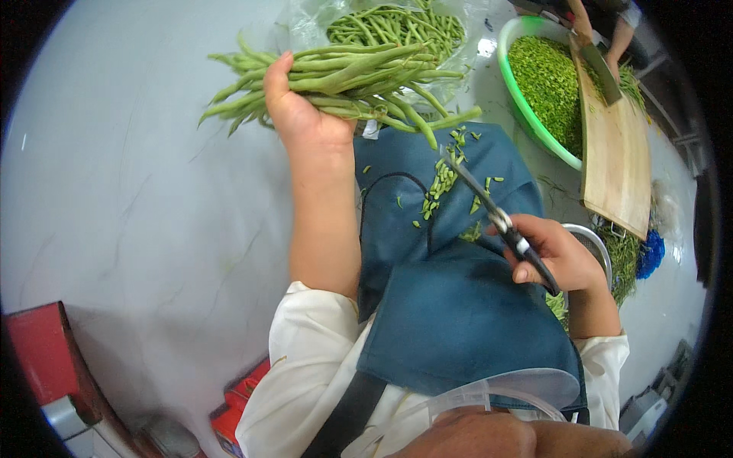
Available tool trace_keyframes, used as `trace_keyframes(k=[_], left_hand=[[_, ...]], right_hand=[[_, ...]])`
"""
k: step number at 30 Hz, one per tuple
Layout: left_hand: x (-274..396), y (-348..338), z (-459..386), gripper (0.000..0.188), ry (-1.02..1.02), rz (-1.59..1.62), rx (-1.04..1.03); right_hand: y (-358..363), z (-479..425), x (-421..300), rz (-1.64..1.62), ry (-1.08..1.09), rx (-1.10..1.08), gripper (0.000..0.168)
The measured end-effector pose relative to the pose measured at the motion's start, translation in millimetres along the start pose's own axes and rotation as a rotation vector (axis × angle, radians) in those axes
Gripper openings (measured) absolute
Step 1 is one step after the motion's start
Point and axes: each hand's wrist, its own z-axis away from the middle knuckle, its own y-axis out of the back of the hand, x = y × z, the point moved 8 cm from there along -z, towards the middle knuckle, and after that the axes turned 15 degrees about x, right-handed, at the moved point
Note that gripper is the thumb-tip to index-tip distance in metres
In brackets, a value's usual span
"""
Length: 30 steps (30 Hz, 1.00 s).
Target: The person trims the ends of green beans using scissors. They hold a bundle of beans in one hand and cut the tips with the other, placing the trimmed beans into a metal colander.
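A thick bunch of long green beans (349, 74) lies across my left hand (295, 109), which grips it above the lap. The bean ends stick out on both sides of the fist. My right hand (555, 252) holds a pair of scissors (487, 203) with dark handles, its blades pointing up and left toward the hanging bean tips. The blades look closed or nearly so, and a small gap separates them from the beans. Short cut bean ends (444, 180) are scattered over the dark blue apron (458, 309) on my lap.
Beyond the bunch, a clear plastic bag (309, 28) holds more green beans. At right, a green-rimmed basin (507, 74) of chopped greens stands beside a wooden board (618, 160), where another person's hands work a cleaver (601, 74). A metal strainer (595, 243) sits near my right wrist.
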Motion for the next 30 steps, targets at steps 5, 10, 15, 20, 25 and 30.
trace_keyframes(k=[5,10,15,20,25,30], left_hand=[[-4,4,19,0.04,-0.092,0.022,0.036],[-2,3,25,0.038,-0.174,0.019,-0.011],[-1,1,28,0.035,-0.202,0.047,-0.07],[-4,10,16,0.041,-0.144,0.03,0.014],[-1,13,11,0.042,-0.129,0.003,0.079],[-12,12,20,0.042,-0.069,-0.086,0.094]], right_hand=[[-40,-19,-7,-0.195,-0.102,0.039,0.066],[-43,-27,-1,-0.369,-0.152,0.035,0.026],[-46,-30,1,-0.402,-0.216,0.07,0.057],[-47,-30,7,-0.309,-0.169,0.12,0.04],[-40,-19,11,0.064,-0.077,0.036,0.049],[-37,-36,10,-0.047,-0.102,0.032,0.052]])
